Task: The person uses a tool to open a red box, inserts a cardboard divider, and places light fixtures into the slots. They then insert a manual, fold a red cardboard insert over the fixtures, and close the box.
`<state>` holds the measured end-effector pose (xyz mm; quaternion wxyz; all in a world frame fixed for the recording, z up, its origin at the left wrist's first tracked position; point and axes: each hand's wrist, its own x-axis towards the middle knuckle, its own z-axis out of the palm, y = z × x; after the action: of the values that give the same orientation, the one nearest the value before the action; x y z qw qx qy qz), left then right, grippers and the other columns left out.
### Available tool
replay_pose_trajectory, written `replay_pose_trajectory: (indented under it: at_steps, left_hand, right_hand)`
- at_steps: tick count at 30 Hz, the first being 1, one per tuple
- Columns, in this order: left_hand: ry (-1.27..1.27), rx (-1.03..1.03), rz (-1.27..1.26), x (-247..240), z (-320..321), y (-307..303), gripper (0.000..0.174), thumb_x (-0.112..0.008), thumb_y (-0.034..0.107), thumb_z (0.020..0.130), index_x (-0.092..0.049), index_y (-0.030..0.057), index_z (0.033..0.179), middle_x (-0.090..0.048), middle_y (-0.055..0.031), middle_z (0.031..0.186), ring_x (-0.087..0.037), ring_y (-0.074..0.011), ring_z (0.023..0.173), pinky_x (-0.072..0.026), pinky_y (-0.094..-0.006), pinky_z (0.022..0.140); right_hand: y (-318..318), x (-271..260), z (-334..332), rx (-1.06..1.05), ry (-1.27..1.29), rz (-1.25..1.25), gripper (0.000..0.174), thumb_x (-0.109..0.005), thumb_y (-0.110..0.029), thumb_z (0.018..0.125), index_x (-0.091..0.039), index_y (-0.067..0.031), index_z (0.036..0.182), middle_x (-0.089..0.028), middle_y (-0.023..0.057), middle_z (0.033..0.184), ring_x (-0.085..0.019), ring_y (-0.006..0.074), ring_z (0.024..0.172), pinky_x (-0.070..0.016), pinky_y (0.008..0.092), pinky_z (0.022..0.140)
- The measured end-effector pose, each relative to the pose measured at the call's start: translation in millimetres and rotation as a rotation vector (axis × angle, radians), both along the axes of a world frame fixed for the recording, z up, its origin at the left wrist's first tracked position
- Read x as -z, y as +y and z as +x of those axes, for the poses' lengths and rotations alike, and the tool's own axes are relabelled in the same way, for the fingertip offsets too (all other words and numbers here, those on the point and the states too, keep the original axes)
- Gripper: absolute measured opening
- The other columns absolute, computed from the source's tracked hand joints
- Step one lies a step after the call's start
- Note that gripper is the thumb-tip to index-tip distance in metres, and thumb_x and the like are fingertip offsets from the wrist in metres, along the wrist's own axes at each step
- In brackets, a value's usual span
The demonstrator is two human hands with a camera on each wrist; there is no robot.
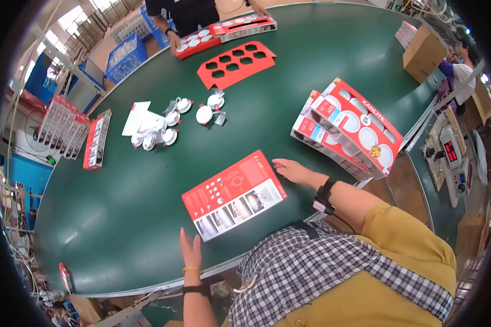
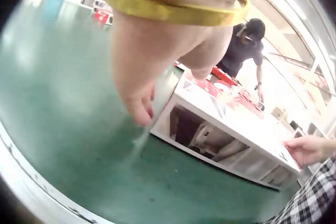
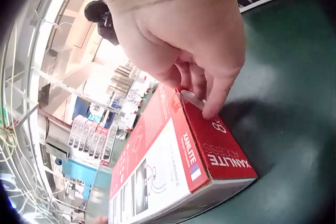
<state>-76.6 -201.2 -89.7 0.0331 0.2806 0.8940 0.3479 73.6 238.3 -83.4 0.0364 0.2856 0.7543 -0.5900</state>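
A red and white carton (image 1: 233, 195) with printed pictures lies on the green table in front of me. My right hand (image 1: 293, 171) is at its right end, fingertips on the red end panel beside a small pale flap, as the right wrist view shows. The end panel (image 3: 218, 145) reads XANLITE. Near the carton's left end is my left hand (image 1: 191, 255), its fingers extended and thumb apart, holding nothing. In the left wrist view the left fingers (image 2: 140, 109) hang beside the carton's corner, and the carton's long picture side (image 2: 207, 142) faces the camera.
Two XANLITE cartons (image 1: 350, 128) stand at the right. White round lamps (image 1: 157, 131) lie left of centre, beside a red cardboard insert (image 1: 237, 64) with holes. Across the table, a person (image 1: 193, 13) handles a red tray of lamps (image 1: 202, 41). More cartons (image 1: 65, 125) stand at the left.
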Motion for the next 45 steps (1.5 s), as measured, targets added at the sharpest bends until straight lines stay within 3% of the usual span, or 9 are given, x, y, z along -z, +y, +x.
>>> replay_pose_trajectory:
  at_steps: [2,3,6,9,15,25,33,40,45]
  left_hand:
    - [-0.914,-0.451,0.424,18,0,13,0.039,-0.060,0.021,0.097,-0.056,0.0051,0.133,-0.064,-0.0063,0.116,-0.058,-0.0167,0.109,-0.0471,-0.0320,0.092]
    - [-0.920,-0.458,0.415,21,1,14,0.039,-0.060,0.021,0.097,-0.056,0.0051,0.133,-0.064,-0.0063,0.116,-0.058,-0.0167,0.109,-0.0471,-0.0320,0.092]
    - [-0.699,-0.184,0.054,35,9,16,0.043,-0.060,0.015,0.096,-0.053,0.0000,0.136,-0.066,-0.0117,0.121,-0.060,-0.0193,0.110,-0.0472,-0.0345,0.095]
    - [-0.674,-0.145,0.154,34,25,2,0.044,-0.060,0.021,0.098,-0.053,0.0040,0.138,-0.063,-0.0011,0.110,-0.055,-0.0074,0.086,-0.0467,-0.0229,0.070]
    - [-0.602,-0.575,0.349,32,75,-24,0.053,-0.057,0.013,0.100,-0.039,-0.0005,0.148,-0.049,-0.0171,0.143,-0.052,-0.0221,0.128,-0.0462,-0.0343,0.103]
    - [-0.314,-1.398,0.131,-42,313,-186,0.015,-0.061,0.017,0.097,-0.069,0.0045,0.100,-0.061,-0.0012,0.072,-0.056,-0.0090,0.067,-0.0488,-0.0253,0.064]
    - [-0.173,-1.934,-0.152,30,394,-184,0.043,-0.081,0.035,0.078,-0.066,-0.0032,0.092,-0.064,-0.0192,0.094,-0.063,-0.0336,0.090,-0.0511,-0.0419,0.083]
    - [-0.360,-1.671,-0.175,38,356,-190,0.043,-0.076,0.041,0.080,-0.073,0.0000,0.093,-0.071,-0.0233,0.085,-0.067,-0.0441,0.082,-0.0524,-0.0486,0.077]
    - [-0.586,-1.001,0.291,-19,231,-94,0.040,-0.073,0.041,0.085,-0.072,0.0026,0.096,-0.070,-0.0089,0.078,-0.065,-0.0154,0.072,-0.0512,-0.0334,0.067]
  right_hand:
    - [-11,-11,-5,0.050,-0.077,-0.411,0.047,-0.046,-0.011,0.097,-0.048,-0.0026,0.144,-0.057,0.0139,0.138,-0.055,0.0243,0.126,-0.0451,0.0367,0.104]
    - [-14,-11,-5,0.050,-0.086,-0.419,0.047,-0.046,-0.011,0.097,-0.048,-0.0026,0.144,-0.057,0.0139,0.138,-0.055,0.0243,0.126,-0.0451,0.0367,0.104]
    - [-9,-14,5,0.015,0.022,-0.404,0.049,-0.042,-0.006,0.098,-0.046,-0.0056,0.147,-0.056,0.0108,0.139,-0.054,0.0218,0.126,-0.0455,0.0368,0.104]
    - [-11,-15,8,-0.031,-0.008,-0.517,0.051,-0.040,-0.003,0.098,-0.042,-0.0063,0.149,-0.052,0.0103,0.143,-0.053,0.0214,0.128,-0.0457,0.0365,0.103]
    - [-15,-8,16,-0.161,-0.023,-0.563,0.053,-0.042,-0.005,0.097,-0.041,-0.0091,0.150,-0.052,0.0085,0.144,-0.051,0.0204,0.129,-0.0453,0.0369,0.102]
    - [23,44,23,-0.211,-0.242,-0.274,0.040,-0.049,-0.020,0.099,-0.055,-0.0052,0.135,-0.066,0.0054,0.108,-0.064,0.0129,0.088,-0.0526,0.0260,0.075]
    - [36,20,-7,-0.245,-0.125,-0.075,0.036,-0.052,-0.019,0.100,-0.057,-0.0062,0.133,-0.064,0.0035,0.103,-0.060,0.0091,0.083,-0.0503,0.0224,0.070]
    - [-11,3,-35,-0.479,0.085,0.027,0.026,-0.053,-0.015,0.099,-0.062,-0.0041,0.121,-0.065,0.0017,0.092,-0.063,0.0100,0.076,-0.0506,0.0229,0.062]
    - [-101,-61,-46,-0.832,-0.019,-0.119,0.031,-0.054,-0.014,0.100,-0.061,0.0017,0.126,-0.069,0.0113,0.106,-0.066,0.0170,0.093,-0.0543,0.0292,0.078]
